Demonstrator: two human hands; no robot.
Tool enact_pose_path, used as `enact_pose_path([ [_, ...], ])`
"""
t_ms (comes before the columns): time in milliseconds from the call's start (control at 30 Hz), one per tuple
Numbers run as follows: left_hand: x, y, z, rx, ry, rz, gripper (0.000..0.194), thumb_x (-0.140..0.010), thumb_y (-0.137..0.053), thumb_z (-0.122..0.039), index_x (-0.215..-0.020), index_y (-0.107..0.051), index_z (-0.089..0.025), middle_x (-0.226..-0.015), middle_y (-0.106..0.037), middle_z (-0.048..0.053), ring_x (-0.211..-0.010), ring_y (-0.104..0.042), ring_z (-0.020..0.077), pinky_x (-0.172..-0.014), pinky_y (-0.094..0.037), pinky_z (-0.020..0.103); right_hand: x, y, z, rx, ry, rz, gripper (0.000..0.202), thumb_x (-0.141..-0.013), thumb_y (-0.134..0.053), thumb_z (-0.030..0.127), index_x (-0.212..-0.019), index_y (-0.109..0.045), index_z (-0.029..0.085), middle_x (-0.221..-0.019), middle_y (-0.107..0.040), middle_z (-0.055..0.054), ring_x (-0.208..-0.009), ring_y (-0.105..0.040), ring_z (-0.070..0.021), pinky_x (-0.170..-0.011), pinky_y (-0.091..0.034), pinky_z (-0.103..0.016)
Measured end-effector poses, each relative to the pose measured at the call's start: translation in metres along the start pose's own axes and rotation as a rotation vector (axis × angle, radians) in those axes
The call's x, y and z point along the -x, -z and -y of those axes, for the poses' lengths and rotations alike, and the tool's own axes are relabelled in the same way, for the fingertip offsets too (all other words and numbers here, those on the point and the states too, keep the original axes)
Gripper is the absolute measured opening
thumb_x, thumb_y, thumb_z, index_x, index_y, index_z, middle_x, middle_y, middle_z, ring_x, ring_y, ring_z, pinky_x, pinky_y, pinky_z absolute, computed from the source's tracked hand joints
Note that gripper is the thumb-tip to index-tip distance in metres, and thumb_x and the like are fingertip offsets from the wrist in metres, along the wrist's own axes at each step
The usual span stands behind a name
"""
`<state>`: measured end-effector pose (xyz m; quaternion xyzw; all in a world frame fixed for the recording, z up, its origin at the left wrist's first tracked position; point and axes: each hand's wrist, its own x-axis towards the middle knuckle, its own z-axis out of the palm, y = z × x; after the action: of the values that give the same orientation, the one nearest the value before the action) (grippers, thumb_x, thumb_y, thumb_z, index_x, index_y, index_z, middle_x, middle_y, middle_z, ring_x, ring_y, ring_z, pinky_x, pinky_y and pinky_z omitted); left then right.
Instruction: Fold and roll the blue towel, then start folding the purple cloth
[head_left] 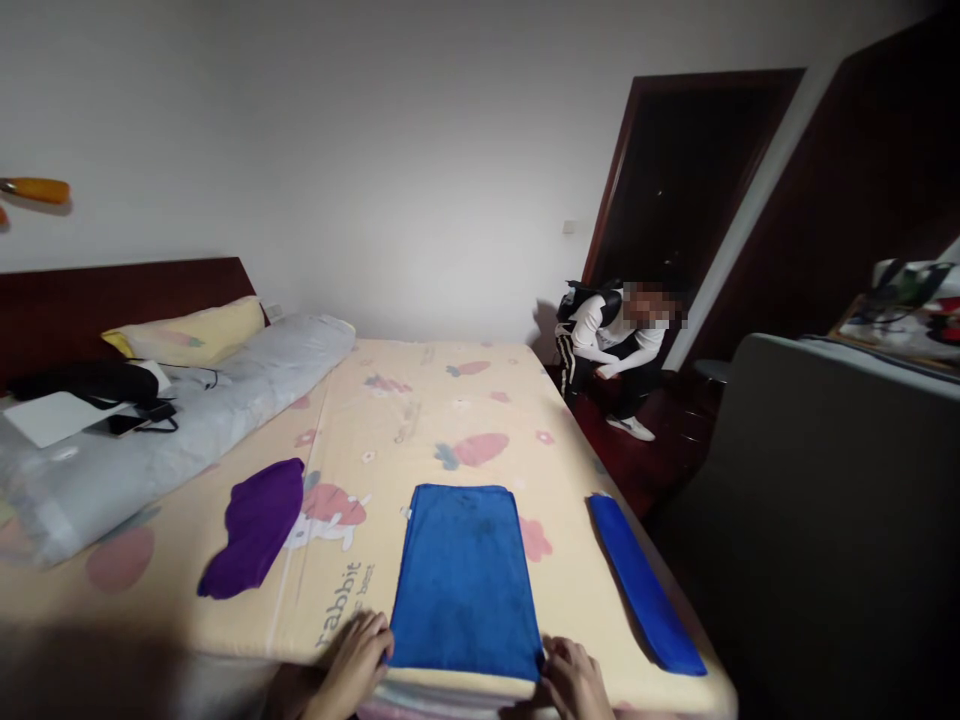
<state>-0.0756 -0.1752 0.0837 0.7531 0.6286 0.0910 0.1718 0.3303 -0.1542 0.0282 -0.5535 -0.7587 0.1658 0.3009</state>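
A blue towel lies flat in a rectangle on the bed near its front edge, with a few dark patches and a small white tag at its left side. My left hand has its fingers curled on the near left corner of this towel. At the near right corner, my right hand pinches the cloth. To the left rests a crumpled purple cloth. A second blue cloth, folded into a long narrow strip, lies along the right edge of the bed.
The bed wears a cream sheet with carrot and rabbit prints. On its left are a rolled grey quilt, a yellow pillow and a black bag. A person crouches beyond the right side. A dark panel stands at right.
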Motion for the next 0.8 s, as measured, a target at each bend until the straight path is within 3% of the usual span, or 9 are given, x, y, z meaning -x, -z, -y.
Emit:
enact_pose_path([
  [100,-0.002,-0.015,-0.015,-0.059,-0.004,-0.067,0.01,-0.071,-0.068,-0.025,-0.081,-0.068,-0.028,-0.107,-0.067,0.003,-0.11,-0.059,0.0277,-0.099,-0.043,0.045,0.0,-0.004,0.015,0.064,0.025,-0.018,0.024,-0.083,-0.055,0.043,-0.099,-0.071,0.034,-0.111,-0.071,-0.007,-0.104,-0.067,-0.0277,-0.087,-0.057,-0.044],
  [200,-0.014,-0.032,-0.041,-0.046,-0.094,-0.164,0.03,-0.086,-0.051,-0.031,-0.113,-0.066,-0.032,-0.126,-0.066,0.005,-0.118,-0.059,0.0261,-0.102,-0.047,0.042,-0.009,-0.028,0.045,0.101,0.102,-0.03,0.035,-0.09,-0.046,0.036,-0.12,-0.063,0.034,-0.129,-0.064,-0.006,-0.115,-0.063,-0.0249,-0.094,-0.054,-0.041],
  [300,-0.028,-0.048,-0.062,-0.051,-0.287,-0.21,0.053,-0.093,-0.037,-0.031,-0.146,-0.033,-0.034,-0.149,-0.049,0.002,-0.133,-0.049,0.0213,-0.108,-0.044,0.038,-0.02,-0.064,0.073,0.162,0.242,0.026,0.054,-0.091,-0.045,0.033,-0.144,-0.035,0.038,-0.144,-0.05,-0.004,-0.127,-0.054,-0.0244,-0.099,-0.051,-0.041],
  [367,-0.031,-0.055,-0.065,-0.093,-0.359,-0.215,0.063,-0.094,-0.038,-0.033,-0.151,-0.011,-0.034,-0.154,-0.039,0.001,-0.137,-0.043,0.0201,-0.111,-0.042,0.039,-0.021,-0.084,0.077,0.206,0.33,0.053,0.065,-0.09,-0.048,0.038,-0.148,-0.02,0.039,-0.146,-0.046,-0.003,-0.128,-0.052,-0.0244,-0.098,-0.051,-0.04],
  [467,-0.025,-0.058,-0.05,-0.177,-0.357,-0.195,0.068,-0.093,-0.042,-0.037,-0.15,-0.004,-0.036,-0.155,-0.035,0.0,-0.138,-0.043,0.0204,-0.11,-0.042,0.039,-0.012,-0.09,0.057,0.275,0.406,0.024,0.073,-0.087,-0.054,0.045,-0.148,-0.015,0.038,-0.143,-0.048,-0.003,-0.124,-0.056,-0.0244,-0.095,-0.052,-0.036],
  [667,-0.001,-0.047,-0.008,-0.232,-0.328,-0.15,0.071,-0.092,-0.047,-0.032,-0.15,-0.005,-0.038,-0.155,-0.031,-0.002,-0.139,-0.041,0.02,-0.111,-0.041,0.038,0.011,-0.057,0.004,0.358,0.318,0.002,0.069,-0.089,-0.051,0.039,-0.148,-0.014,0.038,-0.142,-0.049,-0.002,-0.121,-0.058,-0.0218,-0.093,-0.052,-0.033],
  [800,0.002,-0.043,0.012,-0.201,-0.375,-0.153,0.068,-0.09,-0.044,-0.019,-0.149,-0.018,-0.039,-0.149,-0.044,-0.004,-0.133,-0.049,0.0167,-0.107,-0.046,0.034,0.012,-0.043,-0.004,0.249,0.264,0.081,0.059,-0.088,-0.048,0.027,-0.144,-0.033,0.039,-0.14,-0.052,-0.001,-0.123,-0.056,-0.0203,-0.096,-0.05,-0.032],
])
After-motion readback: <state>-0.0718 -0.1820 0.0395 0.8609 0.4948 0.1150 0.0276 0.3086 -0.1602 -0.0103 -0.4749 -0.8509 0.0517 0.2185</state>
